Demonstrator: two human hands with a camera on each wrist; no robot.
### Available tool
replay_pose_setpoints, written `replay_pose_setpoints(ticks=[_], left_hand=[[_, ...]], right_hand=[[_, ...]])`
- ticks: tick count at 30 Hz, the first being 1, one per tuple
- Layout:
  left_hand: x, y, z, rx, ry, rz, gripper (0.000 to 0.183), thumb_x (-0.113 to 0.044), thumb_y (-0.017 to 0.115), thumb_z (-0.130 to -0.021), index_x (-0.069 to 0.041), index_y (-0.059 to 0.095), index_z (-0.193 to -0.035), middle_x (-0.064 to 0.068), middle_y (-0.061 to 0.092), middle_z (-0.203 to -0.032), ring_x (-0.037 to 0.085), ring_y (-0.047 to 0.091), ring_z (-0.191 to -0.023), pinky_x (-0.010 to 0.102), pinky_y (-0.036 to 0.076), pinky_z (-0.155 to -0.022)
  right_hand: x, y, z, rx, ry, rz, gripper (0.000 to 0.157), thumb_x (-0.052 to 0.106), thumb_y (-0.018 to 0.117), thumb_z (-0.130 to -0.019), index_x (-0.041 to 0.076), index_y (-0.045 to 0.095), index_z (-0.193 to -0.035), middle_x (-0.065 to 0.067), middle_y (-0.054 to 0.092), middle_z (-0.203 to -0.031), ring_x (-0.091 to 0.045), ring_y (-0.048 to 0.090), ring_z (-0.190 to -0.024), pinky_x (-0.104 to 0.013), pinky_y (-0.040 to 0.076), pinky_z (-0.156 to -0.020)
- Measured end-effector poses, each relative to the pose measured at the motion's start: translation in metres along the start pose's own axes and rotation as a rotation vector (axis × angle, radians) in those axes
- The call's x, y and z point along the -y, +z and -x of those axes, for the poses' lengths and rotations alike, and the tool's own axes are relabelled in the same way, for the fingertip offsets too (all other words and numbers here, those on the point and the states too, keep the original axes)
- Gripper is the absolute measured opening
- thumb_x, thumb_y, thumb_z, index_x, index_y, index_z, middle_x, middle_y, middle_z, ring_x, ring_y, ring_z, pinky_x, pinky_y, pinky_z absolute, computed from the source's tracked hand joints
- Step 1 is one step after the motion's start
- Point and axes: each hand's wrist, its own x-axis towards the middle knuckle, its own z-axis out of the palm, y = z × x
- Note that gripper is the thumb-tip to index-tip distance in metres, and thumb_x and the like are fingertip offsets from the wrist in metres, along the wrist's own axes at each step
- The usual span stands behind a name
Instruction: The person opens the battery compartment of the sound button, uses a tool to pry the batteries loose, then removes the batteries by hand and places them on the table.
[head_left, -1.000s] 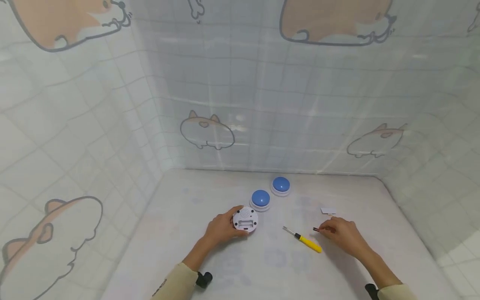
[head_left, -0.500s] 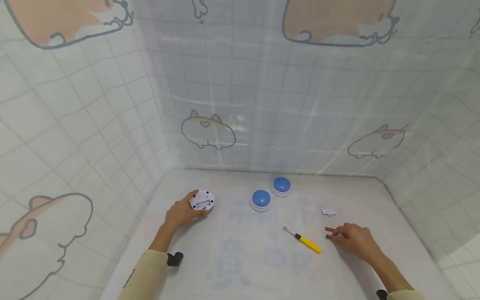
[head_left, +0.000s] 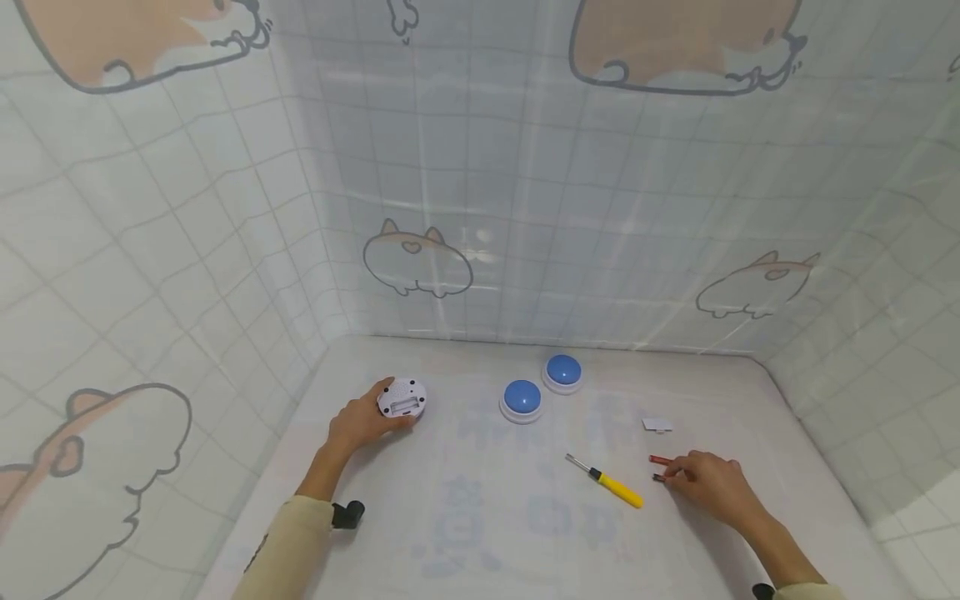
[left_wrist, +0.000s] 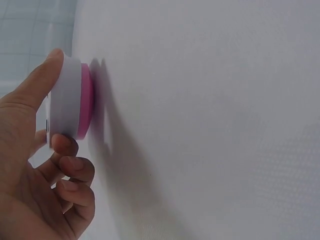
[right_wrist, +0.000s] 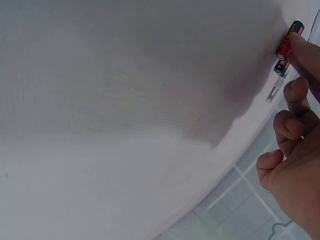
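My left hand (head_left: 358,427) grips the rim of a round white push button (head_left: 402,399) turned upside down, at the left of the table. Its underside faces up, showing an open battery bay with no battery in it. In the left wrist view, the pink dome (left_wrist: 86,102) points down at the tabletop. Low over the right of the table, my right hand (head_left: 708,485) pinches a small red-and-dark battery (right_wrist: 290,41) between thumb and finger. A second battery (right_wrist: 281,67) shows close beside it; its far end is hidden.
Two blue-domed push buttons (head_left: 522,399) stand dome-up at the back middle. A yellow-handled screwdriver (head_left: 621,490) lies left of my right hand. Beyond that hand lies a small white battery cover (head_left: 657,424). Patterned sheeting (head_left: 480,208) walls the table's back and sides.
My left hand has carried the upturned button left and slightly back, away from the blue ones. My right hand has shifted slightly right and nearer me; two battery ends now show apart at its fingertips.
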Motion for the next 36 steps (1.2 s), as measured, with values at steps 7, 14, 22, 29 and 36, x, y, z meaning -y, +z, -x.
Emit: replay_pose_setpoints(ticks=[7,14,22,29,36], left_hand=[[-0.001,-0.005,0.006,-0.012,-0.006,-0.010,0.113,-0.077,0.072,-0.070,-0.025,0.026,-0.159,0.033,0.062,-0.124,0.037,0.063,-0.088,0.045,0.045,-0.062],[-0.027,-0.012,0.023,-0.113,0.094,0.001,0.101,-0.072,0.070,-0.078,-0.025,0.030,-0.158,0.013,0.067,-0.095,0.023,0.055,-0.067,0.036,0.039,-0.050],[-0.087,0.026,0.026,-0.124,0.312,0.034,0.080,-0.059,0.071,-0.086,-0.023,0.045,-0.151,-0.004,0.058,-0.073,0.011,0.046,-0.055,0.028,0.036,-0.047],[-0.121,0.077,0.013,-0.011,0.326,0.020,0.073,-0.054,0.073,-0.086,-0.026,0.047,-0.149,-0.008,0.052,-0.075,0.009,0.047,-0.064,0.030,0.038,-0.055],[-0.139,0.097,0.003,-0.011,0.309,0.044,0.071,-0.047,0.075,-0.086,-0.020,0.051,-0.147,-0.005,0.052,-0.088,0.014,0.050,-0.079,0.033,0.040,-0.059]], right_hand=[[0.000,0.001,-0.001,0.001,0.023,-0.012,0.010,0.031,0.077,-0.088,0.025,0.077,-0.096,0.009,0.053,-0.072,-0.013,0.046,-0.068,-0.036,0.030,-0.065],[0.017,-0.004,-0.016,-0.048,-0.041,-0.103,0.015,0.031,0.077,-0.089,0.021,0.076,-0.101,0.010,0.052,-0.071,-0.009,0.043,-0.061,-0.026,0.035,-0.055],[0.060,-0.002,-0.052,-0.020,-0.096,-0.222,0.031,0.028,0.076,-0.090,0.012,0.072,-0.116,0.008,0.059,-0.082,-0.012,0.048,-0.068,-0.025,0.042,-0.058],[0.100,0.012,-0.088,0.054,-0.116,-0.382,0.038,0.028,0.075,-0.091,0.009,0.068,-0.124,0.004,0.064,-0.091,-0.015,0.054,-0.076,-0.026,0.048,-0.063],[0.122,0.025,-0.114,0.134,-0.114,-0.483,0.047,0.030,0.075,-0.092,0.009,0.063,-0.132,0.001,0.064,-0.098,-0.016,0.058,-0.084,-0.028,0.051,-0.070]])
